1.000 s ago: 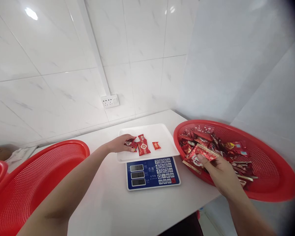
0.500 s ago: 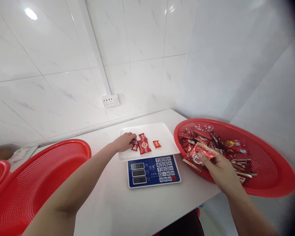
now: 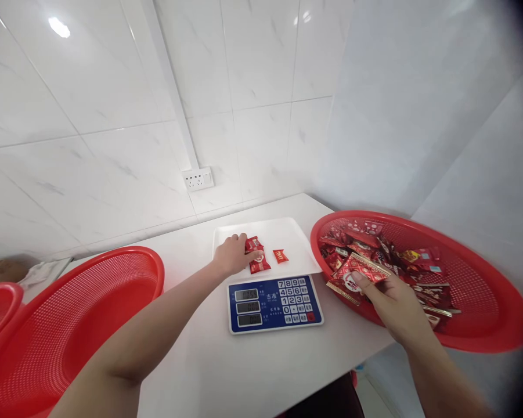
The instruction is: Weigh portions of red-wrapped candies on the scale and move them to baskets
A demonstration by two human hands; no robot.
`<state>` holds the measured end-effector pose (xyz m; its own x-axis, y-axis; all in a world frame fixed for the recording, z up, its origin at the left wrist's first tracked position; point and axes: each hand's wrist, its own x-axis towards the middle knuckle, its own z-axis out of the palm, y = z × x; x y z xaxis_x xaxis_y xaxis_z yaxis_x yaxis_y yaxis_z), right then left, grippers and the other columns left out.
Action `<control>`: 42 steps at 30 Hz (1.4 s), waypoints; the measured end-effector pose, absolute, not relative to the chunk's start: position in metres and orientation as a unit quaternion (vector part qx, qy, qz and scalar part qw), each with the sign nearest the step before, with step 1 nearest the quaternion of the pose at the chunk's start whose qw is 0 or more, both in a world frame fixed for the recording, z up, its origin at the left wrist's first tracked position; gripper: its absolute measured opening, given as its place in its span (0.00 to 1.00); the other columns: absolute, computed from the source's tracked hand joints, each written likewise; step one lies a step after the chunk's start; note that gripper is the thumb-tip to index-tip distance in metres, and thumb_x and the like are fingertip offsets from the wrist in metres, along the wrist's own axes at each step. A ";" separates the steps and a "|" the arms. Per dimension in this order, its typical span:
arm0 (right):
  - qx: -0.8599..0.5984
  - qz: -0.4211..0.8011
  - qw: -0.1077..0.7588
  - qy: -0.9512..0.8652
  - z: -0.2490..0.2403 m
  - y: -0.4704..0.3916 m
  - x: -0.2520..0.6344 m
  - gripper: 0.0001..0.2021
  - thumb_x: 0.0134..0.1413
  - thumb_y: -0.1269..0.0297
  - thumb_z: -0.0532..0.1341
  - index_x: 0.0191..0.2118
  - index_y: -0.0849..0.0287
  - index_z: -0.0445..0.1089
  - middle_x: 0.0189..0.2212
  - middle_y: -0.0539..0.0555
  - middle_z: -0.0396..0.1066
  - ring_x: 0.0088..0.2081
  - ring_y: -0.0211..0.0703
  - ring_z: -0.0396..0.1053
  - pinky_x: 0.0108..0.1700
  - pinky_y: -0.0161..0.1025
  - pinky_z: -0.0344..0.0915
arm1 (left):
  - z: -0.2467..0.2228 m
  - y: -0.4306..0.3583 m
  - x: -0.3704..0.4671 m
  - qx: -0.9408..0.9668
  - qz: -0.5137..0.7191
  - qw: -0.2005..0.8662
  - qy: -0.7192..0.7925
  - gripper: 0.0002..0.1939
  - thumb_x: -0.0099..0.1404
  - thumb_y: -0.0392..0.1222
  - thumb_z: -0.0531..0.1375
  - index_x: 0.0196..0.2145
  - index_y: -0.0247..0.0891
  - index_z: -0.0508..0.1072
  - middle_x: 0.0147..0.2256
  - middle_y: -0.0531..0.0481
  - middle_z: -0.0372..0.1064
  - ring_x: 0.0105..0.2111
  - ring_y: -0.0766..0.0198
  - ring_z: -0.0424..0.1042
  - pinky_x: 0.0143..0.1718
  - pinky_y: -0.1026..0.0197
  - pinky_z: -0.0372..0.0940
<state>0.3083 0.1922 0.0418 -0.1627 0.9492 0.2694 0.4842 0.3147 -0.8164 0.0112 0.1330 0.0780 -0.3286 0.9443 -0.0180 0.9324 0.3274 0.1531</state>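
My left hand is over the white weighing tray, its fingers curled and its thumb across a red candy packet. Part of that packet is hidden by the hand. A smaller red candy lies apart on the tray. Under the tray's front edge shows the blue keypad panel of a digital scale. My right hand pinches a red snack packet with gold edges over the near left rim of a red basket, which holds many red wrapped snacks.
A second red plastic basket stands to the left, with part of another red basket beyond it. A white table bears the scale. Behind it rises a tiled wall with a power socket.
My left hand has shifted right and closed over the red packet; the small colourful packet beside it is now hidden. The scale's top reading differs. My right hand keeps its packet in place.
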 end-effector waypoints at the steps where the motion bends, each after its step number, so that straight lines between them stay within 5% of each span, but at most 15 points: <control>1: -0.508 0.289 0.401 -0.706 0.041 0.192 0.309 0.19 0.47 0.49 0.58 0.40 0.56 0.71 0.40 0.55 0.75 0.45 0.54 0.70 0.45 0.45 0.66 | 0.077 0.134 0.016 0.578 0.055 0.047 0.813 0.30 0.58 0.66 0.48 0.46 0.40 0.64 0.46 0.41 0.67 0.46 0.50 0.67 0.40 0.51 0.64; 9: -0.506 0.301 0.401 -0.701 0.037 0.193 0.309 0.22 0.48 0.50 0.57 0.45 0.58 0.70 0.44 0.56 0.73 0.48 0.53 0.68 0.51 0.46 0.63 | 0.073 0.141 0.030 0.584 0.032 0.075 0.807 0.38 0.51 0.67 0.55 0.54 0.41 0.59 0.51 0.38 0.62 0.51 0.45 0.62 0.45 0.46 0.62; 16: -0.506 0.295 0.400 -0.705 0.035 0.194 0.311 0.19 0.47 0.50 0.58 0.40 0.57 0.71 0.40 0.56 0.75 0.45 0.53 0.70 0.45 0.44 0.66 | 0.077 0.142 0.034 0.595 0.045 0.137 0.791 0.18 0.65 0.44 0.56 0.51 0.37 0.64 0.48 0.44 0.65 0.42 0.58 0.69 0.41 0.51 0.67; 42: -0.476 0.315 0.406 -0.714 0.042 0.190 0.307 0.19 0.48 0.49 0.57 0.40 0.58 0.71 0.38 0.57 0.75 0.43 0.53 0.71 0.47 0.48 0.66 | 0.073 0.184 0.012 0.619 0.106 0.164 0.761 0.16 0.65 0.43 0.56 0.49 0.37 0.66 0.48 0.44 0.65 0.43 0.59 0.69 0.42 0.51 0.67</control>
<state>0.3075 0.1901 0.0418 -0.2178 0.9351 0.2797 0.4241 0.3488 -0.8358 0.0121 0.1838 0.0734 -0.1803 0.9764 -0.1187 0.9066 0.2118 0.3649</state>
